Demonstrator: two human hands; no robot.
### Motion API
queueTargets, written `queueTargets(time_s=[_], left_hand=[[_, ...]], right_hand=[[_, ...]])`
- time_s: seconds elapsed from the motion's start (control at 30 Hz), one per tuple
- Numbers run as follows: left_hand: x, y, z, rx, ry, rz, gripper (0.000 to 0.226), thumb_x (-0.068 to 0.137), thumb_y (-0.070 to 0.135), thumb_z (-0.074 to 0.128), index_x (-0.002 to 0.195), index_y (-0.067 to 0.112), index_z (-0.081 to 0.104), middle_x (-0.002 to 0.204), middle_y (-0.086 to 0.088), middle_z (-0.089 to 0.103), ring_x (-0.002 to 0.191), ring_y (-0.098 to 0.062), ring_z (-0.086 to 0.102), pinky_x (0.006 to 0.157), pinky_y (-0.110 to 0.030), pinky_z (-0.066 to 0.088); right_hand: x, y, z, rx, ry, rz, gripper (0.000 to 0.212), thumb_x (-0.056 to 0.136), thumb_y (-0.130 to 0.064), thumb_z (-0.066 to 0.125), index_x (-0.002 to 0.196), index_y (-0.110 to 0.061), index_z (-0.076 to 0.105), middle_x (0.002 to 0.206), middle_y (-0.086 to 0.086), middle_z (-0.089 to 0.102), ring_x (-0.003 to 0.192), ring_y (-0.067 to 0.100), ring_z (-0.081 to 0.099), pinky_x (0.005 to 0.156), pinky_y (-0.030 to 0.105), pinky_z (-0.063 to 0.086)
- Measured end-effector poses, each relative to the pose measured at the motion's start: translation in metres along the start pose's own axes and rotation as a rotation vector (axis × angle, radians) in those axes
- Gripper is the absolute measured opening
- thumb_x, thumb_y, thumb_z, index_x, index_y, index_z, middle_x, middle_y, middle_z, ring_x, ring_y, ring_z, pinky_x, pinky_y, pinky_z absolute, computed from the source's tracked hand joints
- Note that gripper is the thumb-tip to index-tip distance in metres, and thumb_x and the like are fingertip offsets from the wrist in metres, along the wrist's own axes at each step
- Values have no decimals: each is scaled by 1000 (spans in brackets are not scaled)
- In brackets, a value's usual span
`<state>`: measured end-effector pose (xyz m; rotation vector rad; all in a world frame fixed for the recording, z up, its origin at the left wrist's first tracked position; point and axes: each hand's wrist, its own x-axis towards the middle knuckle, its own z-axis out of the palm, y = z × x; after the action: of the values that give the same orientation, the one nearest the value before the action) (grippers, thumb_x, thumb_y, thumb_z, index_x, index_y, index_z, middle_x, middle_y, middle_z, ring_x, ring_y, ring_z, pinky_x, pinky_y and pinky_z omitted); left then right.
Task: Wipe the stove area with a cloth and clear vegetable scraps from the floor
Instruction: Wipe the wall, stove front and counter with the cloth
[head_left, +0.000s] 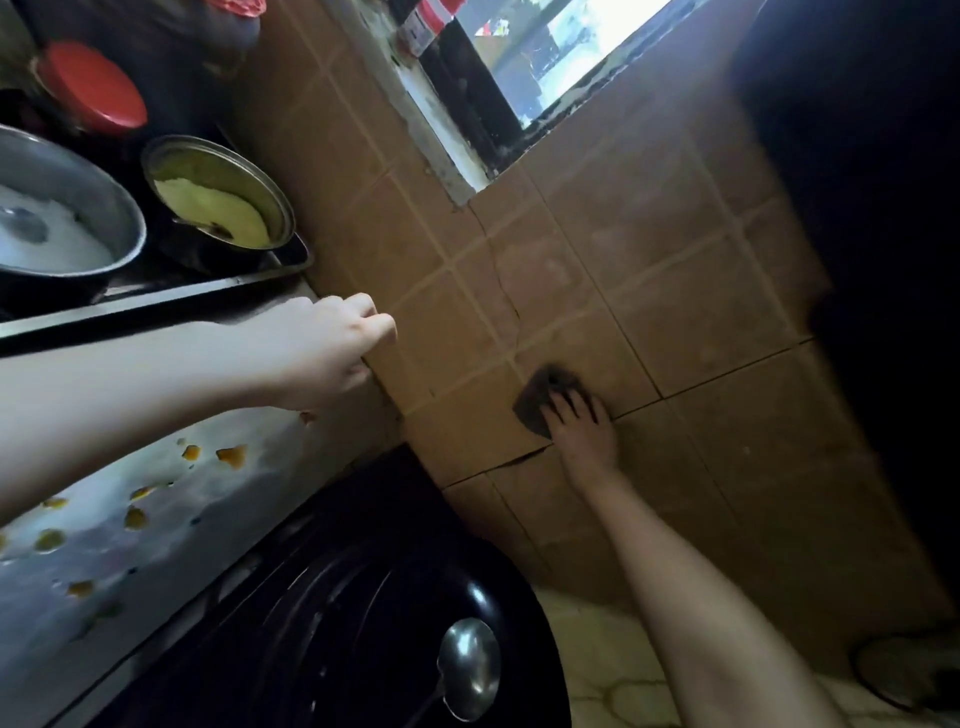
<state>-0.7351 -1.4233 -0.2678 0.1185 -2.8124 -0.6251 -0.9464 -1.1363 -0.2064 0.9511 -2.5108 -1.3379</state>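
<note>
While my right hand (582, 436) pins the cloth (537, 400) to the tiles (675, 312) with spread fingers (570, 404), I'd press evenly; overlap strokes beyond the fingertips. Left hand (322, 353) (curled, empty) waits left of them.

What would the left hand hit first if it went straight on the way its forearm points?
The brown tiled wall, probably: the curled left hand points at it just past the corner of the grey counter, with nothing visible between. Depth is unclear.
</note>
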Motion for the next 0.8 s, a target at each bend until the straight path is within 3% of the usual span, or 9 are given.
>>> queueTargets(time_s=[0.2,0.33,0.5,0.63,0.8], left_hand=[[15,15,-7,-10,-18,75,40,95,29,45,134,26,38,136,-2,40,113,-23,54,87,-34,45],[10,10,-21,-4,-26,99,41,95,31,47,134,26,37,136,-2,40,113,-24,54,89,-36,47],[-6,-8,-38,17,-35,77,41,95,32,47,133,25,37,136,-1,39,110,-24,54,89,-37,47],[-20,-26,-50,5,-15,45,38,94,29,47,131,24,41,132,-1,43,105,-23,55,88,-37,46],[-36,-44,-59,19,1,20,34,93,31,50,126,25,46,130,0,44,108,-23,55,87,-37,47]], right_hand=[[-6,41,-45,48,108,203,63,96,-14,48,150,-21,18,161,1,7,147,23,10,118,43,11],[2,55,-85,283,219,402,69,93,-12,55,150,-22,18,161,1,0,148,24,4,117,50,14],[13,45,-97,381,269,462,70,89,-3,58,149,-16,24,161,6,1,147,30,1,114,46,23],[18,35,-88,362,243,386,64,88,-2,58,146,-11,31,159,10,12,145,34,8,112,48,25],[15,46,-73,377,316,297,47,80,8,61,125,4,53,143,22,41,133,43,30,106,54,33]])
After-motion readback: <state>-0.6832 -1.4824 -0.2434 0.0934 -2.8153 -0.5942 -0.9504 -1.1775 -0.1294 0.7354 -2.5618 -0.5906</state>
